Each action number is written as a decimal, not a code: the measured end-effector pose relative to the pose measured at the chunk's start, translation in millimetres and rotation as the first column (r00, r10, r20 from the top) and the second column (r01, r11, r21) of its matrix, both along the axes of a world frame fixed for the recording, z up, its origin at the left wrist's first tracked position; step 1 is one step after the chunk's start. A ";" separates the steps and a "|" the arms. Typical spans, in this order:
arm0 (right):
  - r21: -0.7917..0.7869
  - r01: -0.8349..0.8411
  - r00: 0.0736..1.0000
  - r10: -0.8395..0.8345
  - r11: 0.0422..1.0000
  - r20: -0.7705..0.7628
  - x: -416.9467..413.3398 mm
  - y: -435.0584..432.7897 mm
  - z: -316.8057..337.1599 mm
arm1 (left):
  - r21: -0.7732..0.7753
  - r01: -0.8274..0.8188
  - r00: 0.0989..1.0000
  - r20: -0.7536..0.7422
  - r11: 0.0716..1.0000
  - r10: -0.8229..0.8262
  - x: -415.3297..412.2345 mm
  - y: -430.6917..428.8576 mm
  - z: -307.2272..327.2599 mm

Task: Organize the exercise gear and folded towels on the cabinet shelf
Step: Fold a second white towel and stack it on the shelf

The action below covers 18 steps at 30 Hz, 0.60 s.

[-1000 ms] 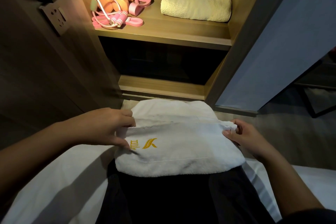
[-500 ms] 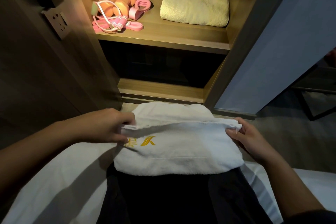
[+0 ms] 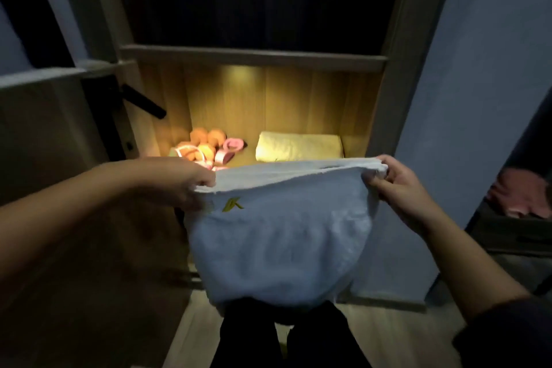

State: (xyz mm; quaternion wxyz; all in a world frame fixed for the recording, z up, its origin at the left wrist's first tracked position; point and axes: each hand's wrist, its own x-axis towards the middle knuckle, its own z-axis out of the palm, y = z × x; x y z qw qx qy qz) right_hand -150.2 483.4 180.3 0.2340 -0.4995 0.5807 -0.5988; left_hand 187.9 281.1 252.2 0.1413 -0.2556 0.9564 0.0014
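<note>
Head view: the left hand [image 3: 185,182] has its fingers curled, pinching the top left corner of the white towel [image 3: 277,242]. Just beyond those fingers sits the orange and pink exercise gear [image 3: 206,146] on the lit cabinet shelf [image 3: 249,154]. The towel's top edge runs taut left to right between the hands, and the rest sags below the fingers. Beyond and slightly above that edge lies the rolled yellow towel [image 3: 298,146], its long axis parallel to it. The right hand [image 3: 400,191] pinches the top right corner between thumb and fingers and is probably the nearer one to the yellow roll.
</note>
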 end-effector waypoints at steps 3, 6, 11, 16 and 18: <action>-0.149 0.109 0.993 -0.113 0.983 -0.020 -16.5 -35.5 50.2 | -0.124 -0.083 0.996 -0.042 0.989 0.078 -24.6 -2.6 58.5; -0.246 0.166 0.979 -0.189 0.955 -0.074 -33.5 -60.4 88.3 | -0.261 -0.121 0.992 -0.008 0.958 0.123 -47.4 0.4 96.3; -0.257 0.271 0.947 -0.305 0.928 -0.104 -66.2 -71.4 113.3 | -0.096 -0.124 0.988 -0.106 0.988 0.114 -64.8 1.9 114.5; -0.187 0.254 0.943 -0.286 0.949 -0.170 -69.6 -83.0 124.6 | 0.085 -0.135 0.987 -0.078 0.987 0.142 -68.6 -5.1 113.2; -0.196 0.270 0.934 -0.306 0.943 -0.187 -67.7 -86.9 131.9 | 0.079 -0.125 0.983 -0.122 0.989 0.134 -67.8 -11.6 112.6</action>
